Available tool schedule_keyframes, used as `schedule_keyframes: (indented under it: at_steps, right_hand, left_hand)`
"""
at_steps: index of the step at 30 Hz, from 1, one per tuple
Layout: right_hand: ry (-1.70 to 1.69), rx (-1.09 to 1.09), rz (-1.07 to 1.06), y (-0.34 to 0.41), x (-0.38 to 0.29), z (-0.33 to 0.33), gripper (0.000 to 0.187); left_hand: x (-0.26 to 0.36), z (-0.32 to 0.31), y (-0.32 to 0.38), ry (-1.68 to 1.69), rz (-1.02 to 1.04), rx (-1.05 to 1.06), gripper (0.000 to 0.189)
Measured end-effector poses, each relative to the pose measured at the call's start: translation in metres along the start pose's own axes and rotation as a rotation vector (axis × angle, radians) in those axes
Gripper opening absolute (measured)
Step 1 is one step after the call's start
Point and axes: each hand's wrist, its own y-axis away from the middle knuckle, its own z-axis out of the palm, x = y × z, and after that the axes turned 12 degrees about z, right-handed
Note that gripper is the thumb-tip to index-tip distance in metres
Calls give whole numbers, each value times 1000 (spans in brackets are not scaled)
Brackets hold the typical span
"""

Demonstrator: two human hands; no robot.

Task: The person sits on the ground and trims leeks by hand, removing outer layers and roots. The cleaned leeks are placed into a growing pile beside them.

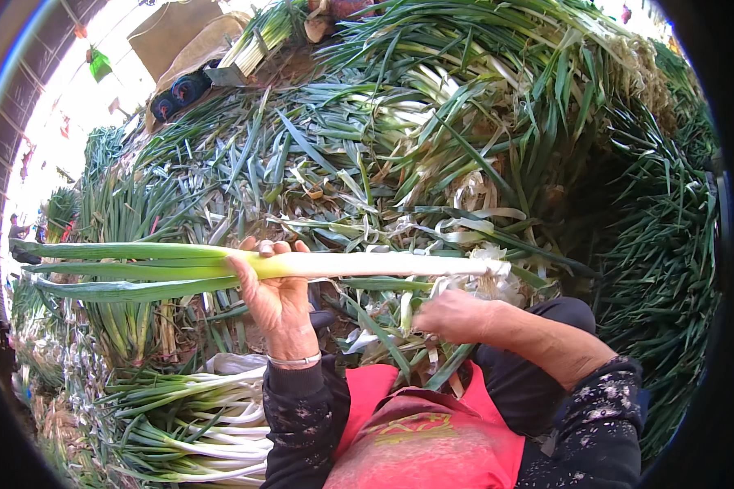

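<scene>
My left hand (279, 299) is wrapped around a large Welsh onion (367, 266) where its green leaves meet the white shank. The stalk lies level across the view, leaves to the left and the root end to the right. Just below the white shank, near the roots, is my right hand (455, 318), curled and slightly blurred. A pale strip of leaf (407, 310) shows beside its fingers; whether they grip it I cannot tell. Cleaned white-stemmed onions (220, 446) lie in a pile by my left forearm.
Leaf trimmings (306, 165) litter the ground ahead. Unpeeled onions with roots are heaped in a pile (501, 67) at the upper right, more leaves (660, 263) along the right. Upright bundles (128, 214) stand at left. Dark blue rolls (186, 88) and a cardboard sheet (171, 36) are farther back.
</scene>
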Motion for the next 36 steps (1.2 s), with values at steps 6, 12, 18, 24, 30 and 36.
schedule_keyframes:
  at_steps: [6, 12, 18, 24, 30, 36]
  right_hand:
    - [-622, -6, 17, 30, 6, -16, 36]
    - [-567, 864, 60, 6, -13, -68, 28]
    - [-456, 690, -22, 1, -13, -71, 18]
    - [-638, 648, -38, 0, -17, -71, 12]
    - [-699, 491, -96, 4, -21, -76, 17]
    - [-487, 564, -154, 4, -28, -73, 16]
  left_hand:
    - [7, 1, -3, 66, -2, -25, 26]
    - [-19, 16, 12, 62, -53, -193, 14]
    - [-14, 24, 19, 61, -72, -353, 19]
    - [-10, 27, 18, 75, -68, -487, 32]
    - [-8, 32, 18, 86, -125, -601, 41]
    - [-8, 29, 17, 68, -155, -637, 46]
